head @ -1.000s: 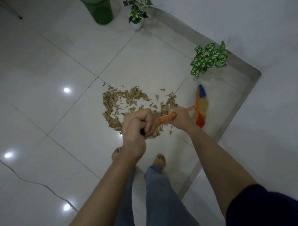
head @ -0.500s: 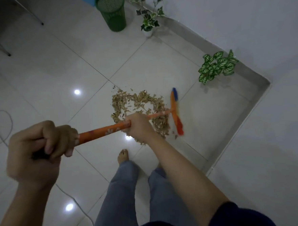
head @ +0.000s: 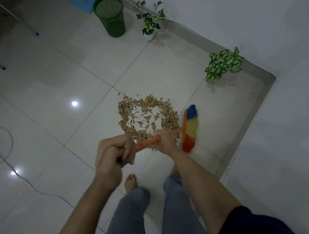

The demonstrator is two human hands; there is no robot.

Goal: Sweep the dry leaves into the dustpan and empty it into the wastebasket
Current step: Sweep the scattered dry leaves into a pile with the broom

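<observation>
Gripping the orange broom handle [head: 147, 142] with both hands, a person stands barefoot on the pale floor tiles [head: 56, 87]; the left hand [head: 112, 154] is closed in a fist round the top end of the handle, fingers curled tight over it; the right hand [head: 165, 140] is wrapped round the handle lower down, just beyond the left hand and a little to its right; only a short stretch of orange shows between the two fists.

Just past the right hand, to its right, the broom head [head: 190, 128] fans out in blue, yellow, orange and red bristles, blurred at the edges; it sits at the right edge of the dry leaves [head: 147, 115].

The leaves lie in a loose ring straight ahead of both hands, the near edge partly hidden behind the right fist; a few crumbs are scattered beyond the far rim of the ring.

Far ahead of the left hand stands the green mesh wastebasket [head: 111, 16], upright, well apart from the leaves; a small ivy plant [head: 149, 22] in a white pot stands just to its right; another leafy plant [head: 223, 63] sits far ahead and to the right of the right hand, by the wall; a white cable [head: 26, 182] trails over the floor to the left of the left hand.
</observation>
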